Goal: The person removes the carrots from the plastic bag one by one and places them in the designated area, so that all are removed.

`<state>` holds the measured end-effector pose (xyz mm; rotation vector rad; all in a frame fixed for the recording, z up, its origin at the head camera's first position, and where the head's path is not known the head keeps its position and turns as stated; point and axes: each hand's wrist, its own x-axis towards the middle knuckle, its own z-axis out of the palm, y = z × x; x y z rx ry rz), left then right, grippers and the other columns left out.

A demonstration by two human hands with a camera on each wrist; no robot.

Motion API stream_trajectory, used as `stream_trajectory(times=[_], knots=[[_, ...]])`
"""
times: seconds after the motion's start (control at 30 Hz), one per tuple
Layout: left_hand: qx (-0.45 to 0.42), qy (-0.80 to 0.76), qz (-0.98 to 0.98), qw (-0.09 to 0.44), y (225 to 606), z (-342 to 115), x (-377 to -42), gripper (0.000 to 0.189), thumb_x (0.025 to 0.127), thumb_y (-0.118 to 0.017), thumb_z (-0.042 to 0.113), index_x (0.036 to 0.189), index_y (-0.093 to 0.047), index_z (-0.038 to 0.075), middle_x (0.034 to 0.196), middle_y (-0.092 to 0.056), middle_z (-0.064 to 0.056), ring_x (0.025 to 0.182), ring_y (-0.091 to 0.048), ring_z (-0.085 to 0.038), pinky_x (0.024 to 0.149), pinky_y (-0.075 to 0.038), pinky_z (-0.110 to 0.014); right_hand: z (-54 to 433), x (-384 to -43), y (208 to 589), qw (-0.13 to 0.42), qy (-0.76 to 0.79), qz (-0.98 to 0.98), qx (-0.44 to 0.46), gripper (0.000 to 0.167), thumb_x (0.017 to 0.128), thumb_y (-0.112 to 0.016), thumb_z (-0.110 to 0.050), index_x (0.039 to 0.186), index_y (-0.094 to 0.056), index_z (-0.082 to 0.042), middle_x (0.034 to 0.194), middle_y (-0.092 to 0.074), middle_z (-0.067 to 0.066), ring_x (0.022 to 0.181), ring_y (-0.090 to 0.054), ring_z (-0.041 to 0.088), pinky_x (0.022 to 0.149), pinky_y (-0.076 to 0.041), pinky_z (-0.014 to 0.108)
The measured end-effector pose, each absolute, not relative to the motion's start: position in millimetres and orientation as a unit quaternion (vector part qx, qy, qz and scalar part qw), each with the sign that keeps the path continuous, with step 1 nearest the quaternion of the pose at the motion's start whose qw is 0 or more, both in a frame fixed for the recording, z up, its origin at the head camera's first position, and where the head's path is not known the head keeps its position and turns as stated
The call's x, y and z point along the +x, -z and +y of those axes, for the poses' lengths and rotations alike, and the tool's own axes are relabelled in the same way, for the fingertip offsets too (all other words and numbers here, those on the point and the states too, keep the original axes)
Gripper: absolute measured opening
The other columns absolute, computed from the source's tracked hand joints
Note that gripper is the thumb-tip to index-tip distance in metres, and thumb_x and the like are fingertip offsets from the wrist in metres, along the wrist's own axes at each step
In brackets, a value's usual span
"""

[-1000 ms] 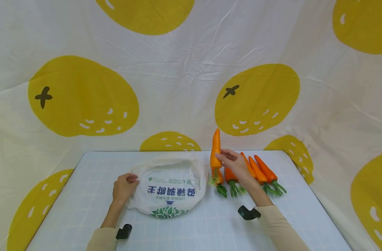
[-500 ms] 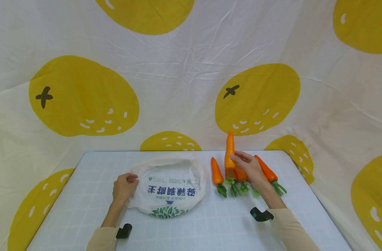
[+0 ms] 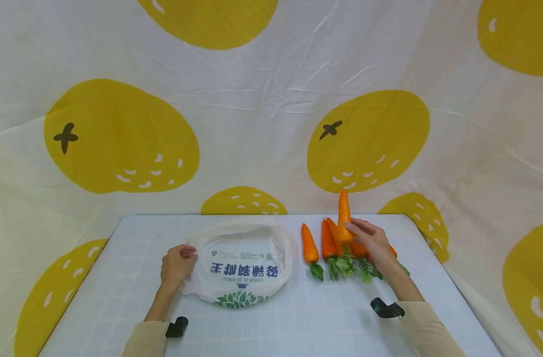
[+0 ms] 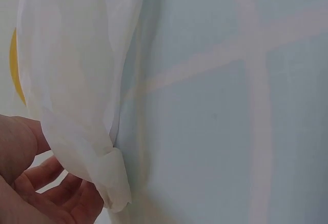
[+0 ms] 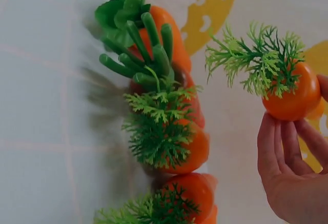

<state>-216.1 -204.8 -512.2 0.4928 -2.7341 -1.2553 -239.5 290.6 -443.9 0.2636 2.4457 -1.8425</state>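
Note:
My left hand (image 3: 176,265) pinches the left rim of a white plastic bag (image 3: 240,293) that lies with its mouth spread wide, printed with blue characters and green leaves. In the left wrist view, fingers (image 4: 43,175) curl at the gathered bag edge (image 4: 77,80). My right hand (image 3: 374,244) holds an orange carrot (image 3: 344,215) raised, tip up, its feathery green top hanging down in the right wrist view. Behind and below it lie several more carrots in a row; the leftmost carrot (image 3: 309,244) has broad leaves, its neighbour (image 3: 328,243) short green stalks. My right hand partly hides those at the right.
A pale blue checked cloth covers the table (image 3: 271,329). Right behind the table hangs a white curtain (image 3: 253,139) with large yellow fruit prints. A small black wrist camera (image 3: 177,327) sits by the left sleeve, another wrist camera (image 3: 386,308) by the right.
My right hand has moved rightward along the row with the raised carrot, from beside the bag to above the carrots on the right. The left hand and bag have stayed put.

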Motion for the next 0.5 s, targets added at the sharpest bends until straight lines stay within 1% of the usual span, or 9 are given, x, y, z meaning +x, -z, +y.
stream_trajectory(times=[0.1,0.2,0.33,0.5], knots=[[0.163,0.409,-0.896,0.048,511,-205,-216,0.02,0.092,-0.068,0.007,0.109,-0.071,-0.004,0.092,-0.072,-0.017,0.085,-0.066,-0.032,0.07,-0.047,-0.04,299,-238,443,0.041,0.592,0.799,0.102,0.077,0.094,-0.066,-0.058,0.153,-0.049,-0.011,0.146,-0.055,0.011,0.106,-0.061,0.005,0.109,-0.046,0.04],[0.164,0.408,-0.897,0.048,510,-204,-215,0.02,0.092,-0.068,0.007,0.109,-0.07,-0.004,0.092,-0.071,-0.017,0.085,-0.066,-0.032,0.07,-0.048,-0.04,309,-238,446,0.044,0.587,0.8,0.113,0.08,0.093,-0.066,-0.06,0.154,-0.047,-0.012,0.15,-0.052,0.012,0.103,-0.061,0.003,0.109,-0.046,0.039],[0.165,0.41,-0.896,0.046,510,-203,-216,0.02,0.093,-0.067,0.007,0.109,-0.07,-0.005,0.093,-0.071,-0.019,0.085,-0.066,-0.033,0.074,-0.051,-0.044,324,-239,452,0.044,0.585,0.801,0.116,0.082,0.094,-0.064,-0.061,0.156,-0.045,-0.011,0.155,-0.046,0.014,0.105,-0.06,0.0,0.111,-0.044,0.039],[0.165,0.413,-0.894,0.047,512,-204,-216,0.021,0.093,-0.067,0.007,0.11,-0.07,-0.005,0.096,-0.072,-0.02,0.087,-0.067,-0.034,0.077,-0.053,-0.048,339,-239,458,0.05,0.584,0.8,0.129,0.086,0.093,-0.063,-0.063,0.158,-0.041,-0.011,0.157,-0.042,0.016,0.112,-0.056,0.009,0.106,-0.048,0.033]])
